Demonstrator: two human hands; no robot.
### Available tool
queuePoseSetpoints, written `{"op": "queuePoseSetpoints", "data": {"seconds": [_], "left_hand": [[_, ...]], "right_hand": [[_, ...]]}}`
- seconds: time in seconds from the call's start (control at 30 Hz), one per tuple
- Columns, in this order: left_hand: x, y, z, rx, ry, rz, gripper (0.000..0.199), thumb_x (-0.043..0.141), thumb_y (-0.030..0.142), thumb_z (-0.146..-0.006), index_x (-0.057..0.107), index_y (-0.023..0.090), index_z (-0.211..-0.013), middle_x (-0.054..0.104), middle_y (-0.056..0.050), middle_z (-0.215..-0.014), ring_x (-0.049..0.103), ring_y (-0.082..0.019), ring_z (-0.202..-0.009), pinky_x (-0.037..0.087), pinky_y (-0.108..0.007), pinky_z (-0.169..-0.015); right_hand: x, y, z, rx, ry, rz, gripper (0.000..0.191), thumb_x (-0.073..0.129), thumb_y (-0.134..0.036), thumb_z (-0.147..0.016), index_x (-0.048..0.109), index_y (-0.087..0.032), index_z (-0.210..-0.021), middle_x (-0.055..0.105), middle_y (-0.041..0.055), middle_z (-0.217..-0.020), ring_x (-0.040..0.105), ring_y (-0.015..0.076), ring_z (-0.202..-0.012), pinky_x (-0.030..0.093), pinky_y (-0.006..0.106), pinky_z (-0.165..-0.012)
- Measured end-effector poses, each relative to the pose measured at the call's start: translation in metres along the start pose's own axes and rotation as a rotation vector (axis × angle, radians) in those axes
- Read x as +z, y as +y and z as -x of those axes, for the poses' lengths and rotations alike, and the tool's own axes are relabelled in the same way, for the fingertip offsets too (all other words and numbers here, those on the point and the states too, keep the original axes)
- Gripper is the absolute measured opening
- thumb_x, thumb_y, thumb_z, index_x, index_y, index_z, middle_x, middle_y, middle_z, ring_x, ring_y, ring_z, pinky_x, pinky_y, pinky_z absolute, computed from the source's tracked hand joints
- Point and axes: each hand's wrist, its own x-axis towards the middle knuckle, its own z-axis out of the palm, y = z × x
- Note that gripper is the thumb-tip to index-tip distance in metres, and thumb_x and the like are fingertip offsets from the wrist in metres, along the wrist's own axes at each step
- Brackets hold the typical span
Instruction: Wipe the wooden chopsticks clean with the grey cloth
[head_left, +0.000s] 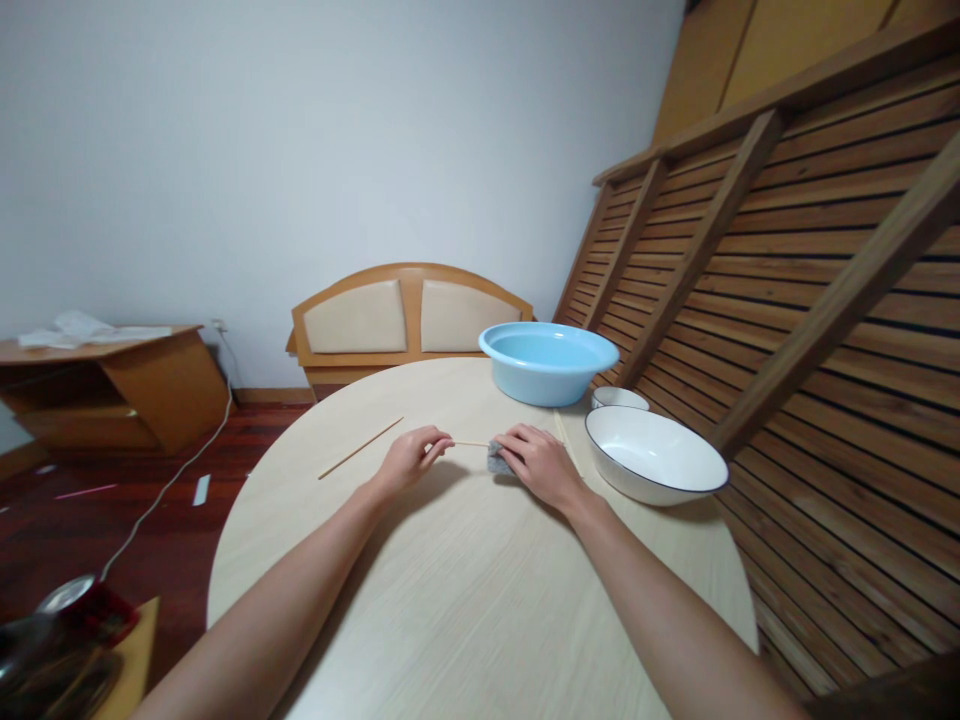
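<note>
Left hand (409,460): fingertips pinched on the left end of a thin stick (471,444). Right hand (544,465): fingers closed over a grey cloth (496,461), which wraps the stick farther right. Stick is held roughly level above the middle of the table, between the hands; pale, straight, very slender, light wood tone; right part hidden by cloth and fingers. Cloth: small, folded, mottled grey, fuzzy-looking.

Left of the left hand, a second stick (360,448) lies slantwise on the round table (450,610), darker tan, far end toward the right. Just right of the right hand, pale sticks (561,430), partly covered; number not clear. Farther right, a white bowl (656,455) with dark rim; a small bowl (619,398) behind it. Far side: light-blue basin (551,383).
</note>
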Motion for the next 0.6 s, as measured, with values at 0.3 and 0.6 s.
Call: {"op": "queuePoseSetpoints", "data": {"seconds": [0.3, 0.6], "left_hand": [[0.012, 0.029, 0.002, 0.074, -0.113, -0.111, 0.051, 0.034, 0.051, -0.096, 0.074, 0.019, -0.092, 0.072, -0.004, -0.085, 0.057, -0.006, -0.071, 0.035, -0.017, -0.066], [-0.008, 0.006, 0.001, -0.128, -0.084, 0.052, 0.050, 0.042, 0.057, -0.091, 0.074, 0.019, -0.090, 0.073, -0.003, -0.089, 0.057, -0.007, -0.073, 0.038, -0.017, -0.069]], "right_hand": [[0.005, -0.021, -0.003, -0.089, -0.034, -0.014, 0.017, 0.055, -0.028, -0.099, 0.068, -0.026, -0.111, 0.066, 0.0025, -0.100, 0.059, 0.0172, -0.095, 0.038, 0.029, -0.081], [-0.001, -0.002, -0.002, 0.004, 0.005, 0.001, 0.017, 0.057, -0.023, -0.097, 0.070, -0.025, -0.109, 0.068, 0.0028, -0.105, 0.061, 0.0182, -0.097, 0.040, 0.030, -0.082]]}}
